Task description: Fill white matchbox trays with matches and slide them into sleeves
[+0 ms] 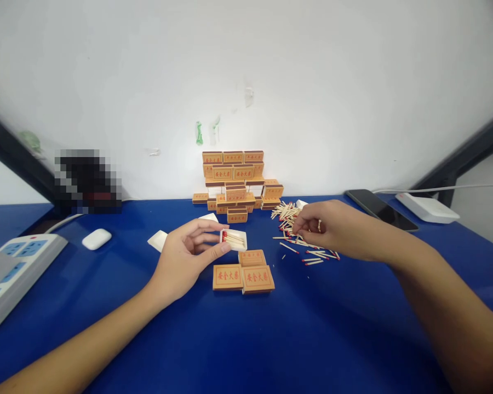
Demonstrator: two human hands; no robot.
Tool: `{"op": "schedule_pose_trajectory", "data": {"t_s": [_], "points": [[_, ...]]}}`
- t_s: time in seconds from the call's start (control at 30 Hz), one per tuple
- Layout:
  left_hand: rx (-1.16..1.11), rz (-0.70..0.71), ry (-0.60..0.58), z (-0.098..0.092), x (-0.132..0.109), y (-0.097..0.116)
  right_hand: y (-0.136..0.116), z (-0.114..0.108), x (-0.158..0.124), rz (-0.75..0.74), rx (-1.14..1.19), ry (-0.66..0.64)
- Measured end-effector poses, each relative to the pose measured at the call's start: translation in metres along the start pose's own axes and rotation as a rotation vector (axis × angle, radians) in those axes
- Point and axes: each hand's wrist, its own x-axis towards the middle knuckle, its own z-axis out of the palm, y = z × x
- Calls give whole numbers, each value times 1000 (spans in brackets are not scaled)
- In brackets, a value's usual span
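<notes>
My left hand grips a small white matchbox tray between thumb and fingers. Red-headed matches lie inside that tray. Over the loose heap of matches, my right hand has its fingers pinched together at the heap's near right side. Whatever is between those fingertips is too small to make out. Just below the tray, three orange-yellow matchboxes lie flat and close together on the blue table. Behind my left hand are white tray pieces, partly hidden by it.
A stacked structure of matchboxes stands against the white wall. To the right lie a dark phone and a white device with a cable. At left are a white earbud case and a power strip.
</notes>
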Motion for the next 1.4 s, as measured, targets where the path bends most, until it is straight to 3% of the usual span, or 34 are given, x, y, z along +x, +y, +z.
{"op": "schedule_pose_trajectory", "data": {"t_s": [0.17, 0.33, 0.53, 1.07, 1.4], "points": [[12, -8, 3, 1, 0, 0, -5, 13, -2, -10, -154, -71], [33, -2, 3, 1, 0, 0, -4, 27, 5, -101, -240, -53], [42, 21, 17, 1, 0, -1, 3, 23, 9, -89, -146, -28], [68, 23, 27, 0, -1, 1, 19, 29, 15, -12, -138, -140], [79, 23, 24, -1, -1, 2, 12, 31, 18, -68, -112, -79]]}}
